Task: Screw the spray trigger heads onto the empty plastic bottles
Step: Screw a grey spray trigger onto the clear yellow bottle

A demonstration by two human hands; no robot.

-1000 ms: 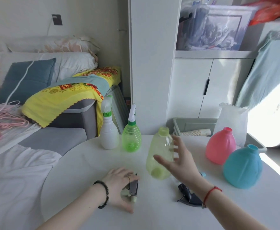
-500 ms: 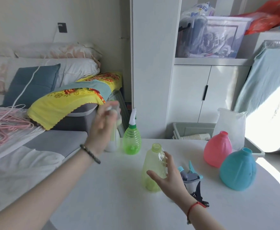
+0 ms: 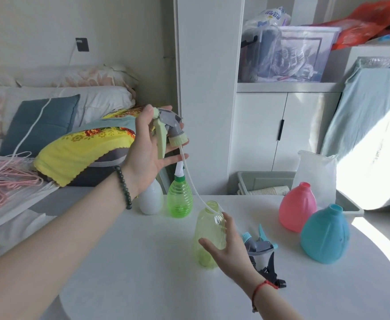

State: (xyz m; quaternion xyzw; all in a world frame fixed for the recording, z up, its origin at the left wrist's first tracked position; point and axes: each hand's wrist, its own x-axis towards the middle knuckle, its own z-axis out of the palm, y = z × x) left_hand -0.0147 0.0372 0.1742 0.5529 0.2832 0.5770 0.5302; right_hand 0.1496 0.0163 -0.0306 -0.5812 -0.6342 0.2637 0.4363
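Yellow-green clear bottle (image 3: 209, 239) stands upright near the middle of the round white table (image 3: 143, 285), neck open, no cap. Right hand (image 3: 227, 247) is wrapped round its right side, thumb in front, fingers behind, gripping it. Left hand (image 3: 151, 148) is raised well above the table's far edge, closed on a grey & pale-green trigger head (image 3: 169, 129), trigger pointing down into the palm. Its thin white dip tube (image 3: 193, 179) hangs down in a curve, w/ the lower end reaching the bottle's mouth; can't tell if the tip is inside yet. Along the far edge: white bottle (image 3: 151, 198) & bright green ribbed bottle (image 3: 180, 198), the green one w/ a nozzle fitted. Toward the right edge, pink bottle (image 3: 296, 207) & blue bottle (image 3: 325, 235), both uncapped. Just right of the right hand lie a blue-grey trigger head (image 3: 260, 243) & a black one (image 3: 270, 272), loose on the table.
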